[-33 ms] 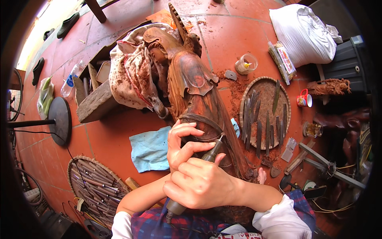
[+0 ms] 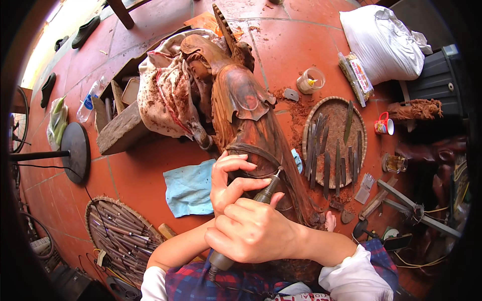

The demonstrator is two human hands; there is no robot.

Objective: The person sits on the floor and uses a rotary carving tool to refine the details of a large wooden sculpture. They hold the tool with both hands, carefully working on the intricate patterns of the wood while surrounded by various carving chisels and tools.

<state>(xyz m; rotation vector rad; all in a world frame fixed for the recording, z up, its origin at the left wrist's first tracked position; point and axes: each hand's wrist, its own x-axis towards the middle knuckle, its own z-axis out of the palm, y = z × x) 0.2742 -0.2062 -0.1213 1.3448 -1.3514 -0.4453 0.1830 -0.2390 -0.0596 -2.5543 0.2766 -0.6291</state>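
A dark reddish-brown carved wooden statue (image 2: 251, 133) of a robed figure lies in front of me, its head away from me. My right hand (image 2: 253, 231) is wrapped round a grey rotary carving tool (image 2: 221, 262), aimed up and to the right. The thin tip touches or nearly touches a carved band across the statue's robe. My left hand (image 2: 226, 183) lies over the statue, one bent finger against the tool's front part and the other fingers curled above it. The right hand partly covers the left hand and the tool's middle.
A stained cloth (image 2: 168, 83) lies under the statue's head, near a wooden block (image 2: 123, 130). A blue cloth (image 2: 189, 188) is left of my hands. Flat files lie on a round woven tray (image 2: 362, 145) at the right; a basket (image 2: 90, 220) of chisel-like tools stands lower left.
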